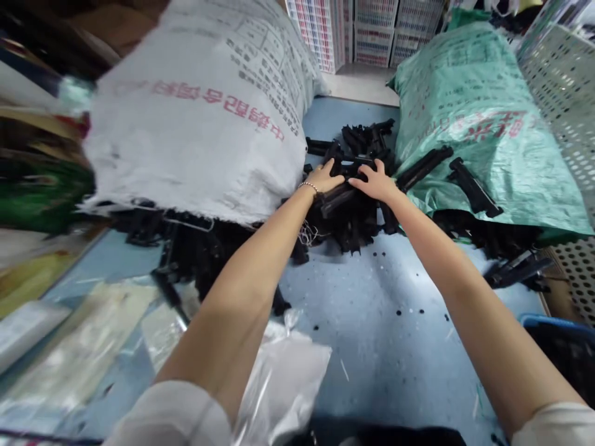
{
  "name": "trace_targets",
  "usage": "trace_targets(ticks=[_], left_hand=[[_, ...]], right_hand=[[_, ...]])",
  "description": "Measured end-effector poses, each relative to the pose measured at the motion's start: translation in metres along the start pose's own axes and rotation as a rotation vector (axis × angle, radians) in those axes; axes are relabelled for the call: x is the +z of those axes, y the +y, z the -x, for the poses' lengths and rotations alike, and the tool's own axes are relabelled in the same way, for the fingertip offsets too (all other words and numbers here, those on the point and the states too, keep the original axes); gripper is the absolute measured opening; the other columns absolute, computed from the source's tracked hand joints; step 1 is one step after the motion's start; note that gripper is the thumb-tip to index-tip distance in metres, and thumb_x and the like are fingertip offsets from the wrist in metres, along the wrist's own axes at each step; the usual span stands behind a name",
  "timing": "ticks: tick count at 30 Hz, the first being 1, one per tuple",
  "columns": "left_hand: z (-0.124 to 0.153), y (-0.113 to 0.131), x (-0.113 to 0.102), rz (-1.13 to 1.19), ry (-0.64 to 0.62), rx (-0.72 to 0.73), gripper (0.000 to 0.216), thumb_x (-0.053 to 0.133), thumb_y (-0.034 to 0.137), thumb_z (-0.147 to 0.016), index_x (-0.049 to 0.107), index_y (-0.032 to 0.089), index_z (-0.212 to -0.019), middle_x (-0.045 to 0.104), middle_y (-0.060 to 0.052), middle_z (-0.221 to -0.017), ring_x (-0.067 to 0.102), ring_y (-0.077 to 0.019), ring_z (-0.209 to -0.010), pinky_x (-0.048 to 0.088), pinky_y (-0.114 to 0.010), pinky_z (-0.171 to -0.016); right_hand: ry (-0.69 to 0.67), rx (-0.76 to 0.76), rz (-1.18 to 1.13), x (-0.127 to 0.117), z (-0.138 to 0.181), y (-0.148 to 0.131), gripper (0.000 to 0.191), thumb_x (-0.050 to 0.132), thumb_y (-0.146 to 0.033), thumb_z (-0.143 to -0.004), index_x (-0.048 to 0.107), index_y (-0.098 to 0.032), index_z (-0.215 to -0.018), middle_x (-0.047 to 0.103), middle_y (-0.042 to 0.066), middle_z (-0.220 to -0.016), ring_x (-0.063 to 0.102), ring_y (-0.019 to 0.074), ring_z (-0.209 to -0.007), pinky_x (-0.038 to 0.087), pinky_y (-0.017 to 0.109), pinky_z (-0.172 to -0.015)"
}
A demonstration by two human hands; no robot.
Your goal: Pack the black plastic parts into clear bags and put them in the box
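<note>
Both hands are at a heap of long black plastic parts [341,214] lying between two woven sacks. My left hand [324,178], with a beaded bracelet at the wrist, curls its fingers over the left end of a black plastic part [351,162]. My right hand [375,181] bends its thumb and fingers round the right side of the same dark cluster. Their fingertips are partly hidden among the parts, whose exact kind I cannot make out. More black parts [369,137] lie just beyond my hands.
A large white sack [199,118] stands at left and a green sack [469,105] at right, black parts spilling from both. Clear plastic bags [283,378] lie on the blue table [372,334] near me. White crates [372,34] stand behind; a blue-rimmed bin [553,321] is at lower right.
</note>
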State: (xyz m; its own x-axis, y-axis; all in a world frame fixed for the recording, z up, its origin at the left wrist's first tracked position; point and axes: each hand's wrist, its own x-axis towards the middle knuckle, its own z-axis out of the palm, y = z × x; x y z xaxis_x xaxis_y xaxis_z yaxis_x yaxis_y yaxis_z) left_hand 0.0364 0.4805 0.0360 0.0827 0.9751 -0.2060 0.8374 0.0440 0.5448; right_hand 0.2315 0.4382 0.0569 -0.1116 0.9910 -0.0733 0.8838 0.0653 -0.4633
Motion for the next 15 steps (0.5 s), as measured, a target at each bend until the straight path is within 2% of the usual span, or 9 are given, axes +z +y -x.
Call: trace_targets(ticks=[3, 7, 9, 12, 15], left_hand=[[0.054, 0.008, 0.015, -0.025, 0.014, 0.033, 0.096, 0.058, 0.057, -0.076, 0.024, 0.026, -0.160, 0.034, -0.013, -0.161, 0.032, -0.0396, -0.148, 0.030, -0.051, -0.119], [0.130, 0.024, 0.046, -0.030, 0.022, 0.095, 0.091, 0.057, 0.055, -0.077, 0.026, 0.029, -0.159, 0.032, -0.012, -0.162, 0.030, -0.0399, -0.149, 0.031, -0.055, -0.118], [0.165, 0.035, 0.064, -0.031, 0.014, 0.115, 0.086, 0.055, 0.054, -0.079, 0.029, 0.031, -0.158, 0.033, -0.011, -0.161, 0.032, -0.0384, -0.148, 0.032, -0.056, -0.117], [0.203, 0.054, 0.088, -0.036, -0.008, 0.129, 0.083, 0.053, 0.054, -0.081, 0.030, 0.032, -0.158, 0.033, -0.011, -0.161, 0.030, -0.0358, -0.150, 0.031, -0.057, -0.117], [0.226, 0.069, 0.101, -0.031, -0.071, 0.170, 0.086, 0.054, 0.060, -0.083, 0.025, 0.033, -0.159, 0.027, -0.011, -0.165, 0.021, -0.0362, -0.153, 0.026, -0.061, -0.117]], right_hand=[[0.010, -0.017, -0.008, 0.009, 0.070, 0.008, 0.061, 0.052, -0.068, -0.089, 0.057, -0.028, -0.136, 0.019, 0.010, -0.165, 0.048, 0.0411, -0.137, 0.039, 0.060, -0.112], [0.033, -0.059, -0.052, 0.023, 0.166, 0.034, 0.056, 0.046, -0.063, -0.094, 0.058, -0.025, -0.135, 0.037, 0.013, -0.157, 0.037, 0.0364, -0.146, 0.031, 0.059, -0.118], [0.090, -0.085, -0.073, 0.029, 0.209, 0.047, 0.055, 0.043, -0.060, -0.097, 0.059, -0.023, -0.134, 0.040, 0.014, -0.155, 0.034, 0.0330, -0.148, 0.027, 0.056, -0.120], [0.225, -0.104, -0.095, 0.033, 0.257, 0.070, 0.054, 0.039, -0.059, -0.098, 0.059, -0.023, -0.133, 0.044, 0.014, -0.154, 0.034, 0.0302, -0.148, 0.028, 0.054, -0.119], [0.380, 0.003, -0.128, 0.028, 0.290, 0.095, 0.061, 0.035, -0.064, -0.098, 0.055, -0.024, -0.138, 0.045, 0.014, -0.153, 0.036, 0.0309, -0.146, 0.030, 0.055, -0.118]])
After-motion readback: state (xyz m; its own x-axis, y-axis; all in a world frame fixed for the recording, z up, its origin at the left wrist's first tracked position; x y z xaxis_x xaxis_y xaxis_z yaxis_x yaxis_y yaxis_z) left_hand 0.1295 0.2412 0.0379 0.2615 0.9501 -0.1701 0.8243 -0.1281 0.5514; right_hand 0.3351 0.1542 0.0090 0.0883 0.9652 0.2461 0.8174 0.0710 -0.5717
